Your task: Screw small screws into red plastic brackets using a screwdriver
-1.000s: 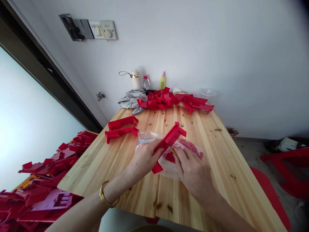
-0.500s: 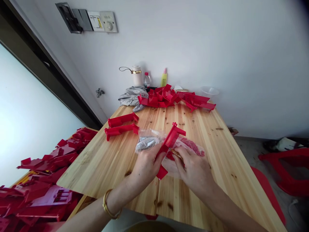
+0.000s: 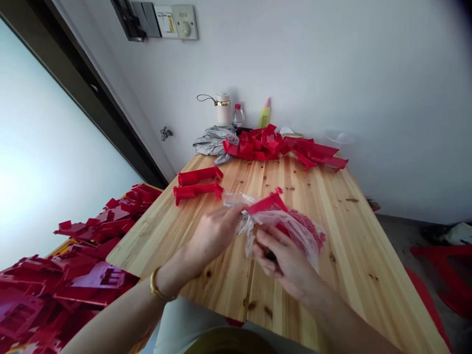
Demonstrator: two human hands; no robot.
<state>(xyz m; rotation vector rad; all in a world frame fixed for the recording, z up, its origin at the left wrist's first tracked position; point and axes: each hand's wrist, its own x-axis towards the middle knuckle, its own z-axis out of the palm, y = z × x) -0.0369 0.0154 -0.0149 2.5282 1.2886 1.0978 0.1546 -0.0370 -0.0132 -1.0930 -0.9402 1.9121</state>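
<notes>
Against a pale wall [image 3: 295, 64], wooden table [image 3: 350, 275], heaped red parts [image 3: 258, 145], grip of left fingers [image 3: 231, 217] unclear, right fingers [image 3: 275, 242] gripping a dark handle [image 3: 271, 256]

Left fingers [image 3: 236, 213] stretch forward while right fingers [image 3: 272, 238] curl inward.

Bag [image 3: 302, 236] blocks the middle; right tabletop [image 3: 361, 275] lies open.

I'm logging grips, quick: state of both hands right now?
Left hand: fingers bent at the clear plastic bag; grip cannot be told.
Right hand: closed around a mostly hidden dark object.
</notes>
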